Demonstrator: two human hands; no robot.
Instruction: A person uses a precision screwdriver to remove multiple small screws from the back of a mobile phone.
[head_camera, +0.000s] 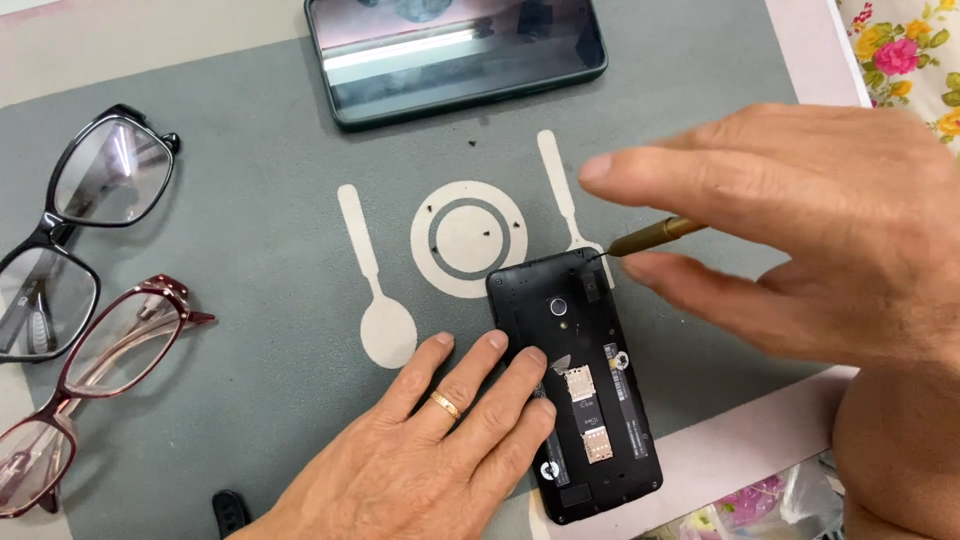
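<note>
Two hands work over an opened black phone (578, 385) in the head view. The phone lies back-up, its rear cover off, near the lower right edge of a grey mat (250, 240) printed with pale spoon, plate and fork shapes. The left hand (440, 450) rests flat beside and on the phone's left edge, its fingers lying close together with the tips pressing the casing; a gold ring (446, 404) sits on one finger. The right hand (800, 230) hovers above the phone's upper right corner, holding a brass-coloured screwdriver (655, 236) whose tip meets the phone's top edge. Its index finger stretches out straight above the tool and the thumb lies below; how exactly the shaft is pinched is hidden by the hand.

Several tiny dark screws (484, 232) lie scattered on the printed plate ring. A second phone (455, 55) with a dark, reflecting screen lies at the mat's top edge. At the left lie black-framed glasses (75, 230) and, just below them, dark red glasses (90, 380). A flowered cloth (905, 55) shows at the upper right corner.
</note>
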